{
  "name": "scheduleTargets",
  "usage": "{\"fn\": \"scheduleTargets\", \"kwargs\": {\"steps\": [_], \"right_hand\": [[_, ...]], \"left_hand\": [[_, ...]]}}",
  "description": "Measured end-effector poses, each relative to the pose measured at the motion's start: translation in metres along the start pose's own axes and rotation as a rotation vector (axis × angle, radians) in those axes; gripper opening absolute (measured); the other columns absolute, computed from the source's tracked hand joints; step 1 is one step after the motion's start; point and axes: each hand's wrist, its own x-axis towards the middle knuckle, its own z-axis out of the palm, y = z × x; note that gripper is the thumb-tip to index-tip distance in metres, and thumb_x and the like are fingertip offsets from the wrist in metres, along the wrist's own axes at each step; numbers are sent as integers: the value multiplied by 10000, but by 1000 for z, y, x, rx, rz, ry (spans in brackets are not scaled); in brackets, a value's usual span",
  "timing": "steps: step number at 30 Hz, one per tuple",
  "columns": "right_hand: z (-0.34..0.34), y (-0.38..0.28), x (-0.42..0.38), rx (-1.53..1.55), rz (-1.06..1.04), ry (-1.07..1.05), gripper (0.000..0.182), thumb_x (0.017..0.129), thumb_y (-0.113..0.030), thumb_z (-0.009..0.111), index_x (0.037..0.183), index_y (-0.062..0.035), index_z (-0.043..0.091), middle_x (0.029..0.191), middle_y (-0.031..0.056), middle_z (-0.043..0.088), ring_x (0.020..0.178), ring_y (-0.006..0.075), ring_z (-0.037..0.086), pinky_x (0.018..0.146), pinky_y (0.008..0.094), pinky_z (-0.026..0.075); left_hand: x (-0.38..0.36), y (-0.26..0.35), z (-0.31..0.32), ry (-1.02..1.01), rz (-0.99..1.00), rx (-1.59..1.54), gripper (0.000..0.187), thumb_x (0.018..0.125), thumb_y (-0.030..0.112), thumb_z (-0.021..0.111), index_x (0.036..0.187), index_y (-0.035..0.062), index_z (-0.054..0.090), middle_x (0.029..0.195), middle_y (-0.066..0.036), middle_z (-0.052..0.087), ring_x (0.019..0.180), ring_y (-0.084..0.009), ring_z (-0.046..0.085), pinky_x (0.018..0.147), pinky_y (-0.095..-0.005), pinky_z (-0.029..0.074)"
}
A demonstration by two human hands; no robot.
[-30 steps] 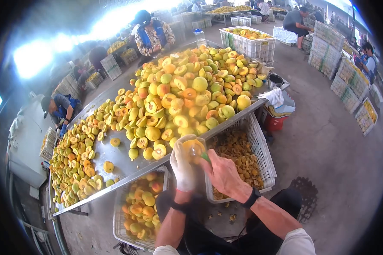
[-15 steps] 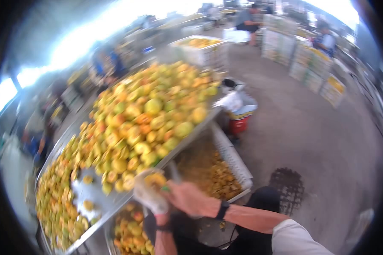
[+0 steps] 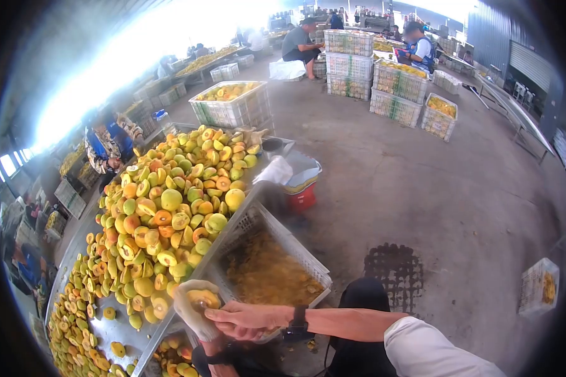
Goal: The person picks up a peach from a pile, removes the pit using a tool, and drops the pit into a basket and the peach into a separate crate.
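Observation:
My left hand point(image 3: 188, 314), in a whitish glove, is closed around a halved yellow peach point(image 3: 209, 298), its cut face turned up. My bare right hand point(image 3: 248, 317) is closed, and its fingertips meet the peach. A small metal tool point(image 3: 201, 305) shows dark at the cut face; its handle is hidden in the right fingers. Beyond both hands, a heap of yellow-green peaches point(image 3: 163, 220), many cut in half, lies on a metal table point(image 3: 121, 330). Under the table edge stands a white crate point(image 3: 302, 261) with brownish-yellow bits in it, blurred.
More peaches point(image 3: 176, 355) lie below the table edge. A red bucket point(image 3: 302, 200) stands beyond the crate. A full crate point(image 3: 229, 103) and stacked crates point(image 3: 349, 66) stand farther off. One person point(image 3: 107, 147) is across the table; others sit behind. A wet patch point(image 3: 393, 276) marks the floor.
The view has swung right and steadied, so the table and hands sit farther left. My right hand has moved closer over the peach in my left hand.

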Motion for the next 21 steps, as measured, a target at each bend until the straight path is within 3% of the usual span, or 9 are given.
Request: {"fn": "scheduleTargets", "kwargs": {"steps": [2,4,5,8,9,10,12,14,21], "right_hand": [[6,1,1,236,-59,-10,602,1057,-646,417,719,-149,388,556,-71,327,395,25,268,330,235,166],[16,-7,-1,218,-151,50,609,1053,-650,425,717,-143,391,553,-68,324,399,31,273,335,239,183],[16,-13,-3,198,-245,107,616,1049,-653,433,715,-137,393,550,-65,320,404,36,278,339,243,201],[0,-32,-11,6,-256,300,550,1090,-561,432,730,-146,415,590,-81,342,452,30,308,380,219,243],[-19,-19,3,-223,-320,460,539,1079,-529,484,753,-100,481,543,3,471,411,134,468,382,306,355],[-29,-15,0,-219,-319,460,539,1079,-529,484,753,-100,481,543,3,471,411,134,468,382,306,355],[-37,-9,-11,-1294,-454,902,497,1049,-469,554,786,-48,534,576,165,600,492,350,617,445,439,463],[-33,-17,-21,-1330,-429,889,456,1017,-424,596,827,-10,563,643,265,623,632,480,643,508,533,497],[-18,-21,-28,-1328,-444,818,425,1005,-369,643,818,-2,539,606,243,584,615,466,616,530,512,466]], "left_hand": [[3,-19,-12,36,-150,-171,522,1079,540,445,1023,51,621,768,-62,624,552,-122,535,516,-250,426],[17,-20,-11,228,-385,-443,478,1092,494,452,1051,51,628,901,-26,630,740,-110,572,629,-233,437],[15,-22,-3,406,-322,-424,419,1020,518,613,1097,107,630,917,-11,601,696,-137,573,571,-283,471],[23,-11,-23,426,-75,-61,421,1014,381,648,1282,57,624,1082,-39,656,774,-143,614,603,-272,483],[25,-2,-32,469,-25,22,373,1032,282,608,1305,29,608,1153,-53,651,892,-147,620,681,-270,502],[25,7,-45,512,20,112,334,1049,184,567,1328,2,593,1224,-66,646,1010,-150,627,760,-269,521],[18,39,-69,501,151,194,426,1018,225,643,1389,24,586,1193,-88,670,909,-127,627,722,-243,484],[5,66,-103,641,96,294,406,1020,205,638,1370,4,596,1174,-94,662,932,-141,624,759,-264,505],[-81,83,-251,596,5,1225,426,989,166,662,1379,8,599,1270,-148,666,1101,-229,648,942,-349,535]]}}
